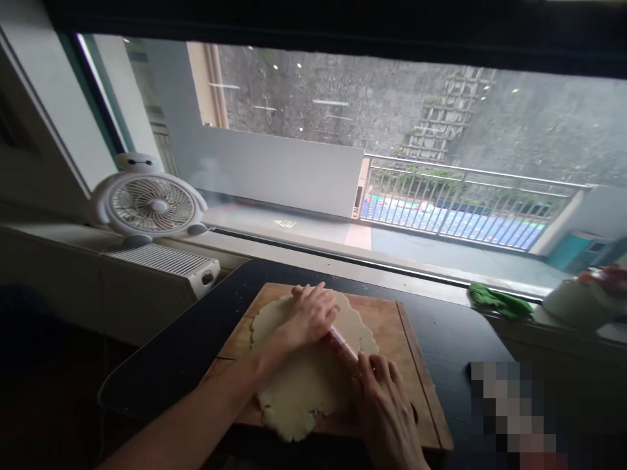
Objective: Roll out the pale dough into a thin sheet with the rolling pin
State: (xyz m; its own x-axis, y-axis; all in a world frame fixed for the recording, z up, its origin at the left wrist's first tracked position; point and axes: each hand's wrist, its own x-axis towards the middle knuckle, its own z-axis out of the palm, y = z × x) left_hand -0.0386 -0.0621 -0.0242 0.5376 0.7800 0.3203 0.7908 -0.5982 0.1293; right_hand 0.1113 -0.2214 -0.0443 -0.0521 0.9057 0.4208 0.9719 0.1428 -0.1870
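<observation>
Your left hand (313, 314) and right hand (386, 396) are grasping the roller (343, 346) on dough (300, 385) overhanging the near edge of the board (388, 321).

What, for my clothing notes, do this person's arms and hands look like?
The left hand and right hand are bare: no gloves, rings or watch show. The left forearm has no sleeve in view; little of the right arm shows. Fine markings cannot be made out.

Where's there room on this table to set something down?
On the black tabletop, left of the rectangular wooden board, a broad patch shows only pale specks. Another lies between the board, the crumpled green cloth and the pixelated area. The board is crowded: flat pale dough, slim red-and-white cylinder, left hand, right hand.
</observation>
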